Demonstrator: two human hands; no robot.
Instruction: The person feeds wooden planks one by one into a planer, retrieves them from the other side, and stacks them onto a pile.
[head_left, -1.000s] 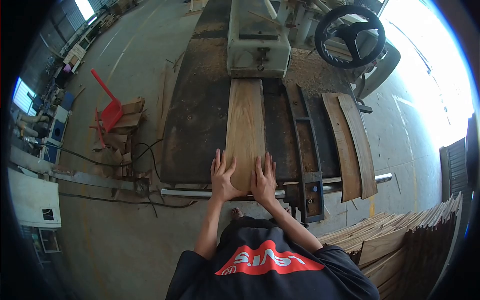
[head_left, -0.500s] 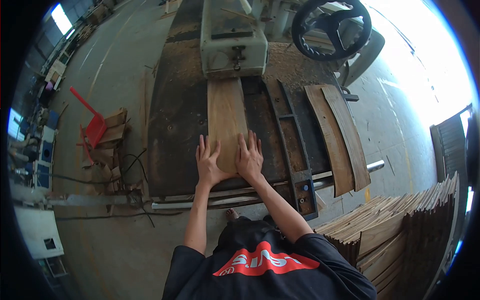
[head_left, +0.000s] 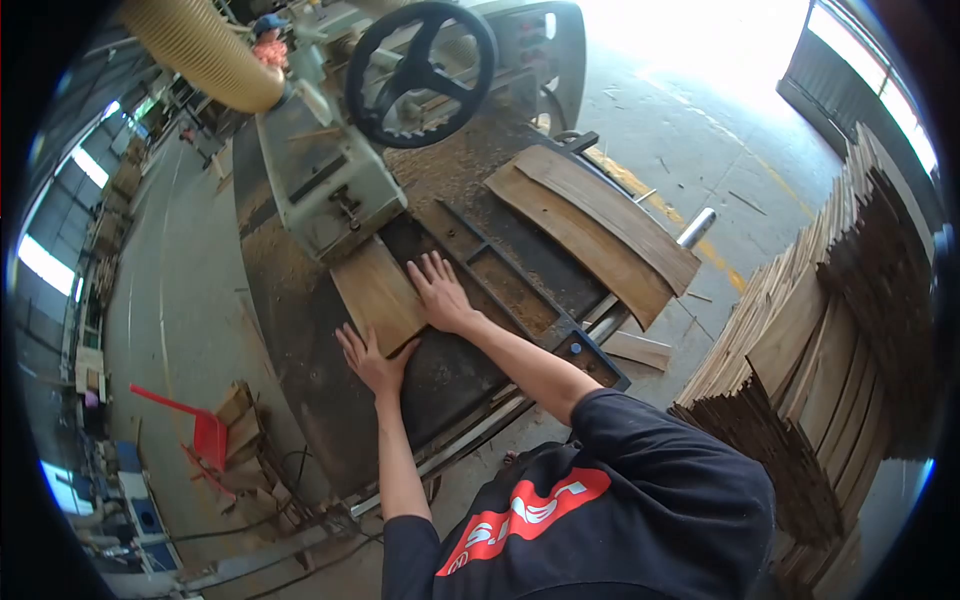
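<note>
Machine bed: hands pressing board.

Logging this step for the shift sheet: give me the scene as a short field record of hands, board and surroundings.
left hand: flat, at the board's near end
right hand: flat, on the board's right edge
board: lies on the machine table, far end under the machine housing
machine housing: pale green, sawdust beside it
handwheel: black, behind the housing
loose boards: two, on the table's right side
board stack: on the floor, right
</note>
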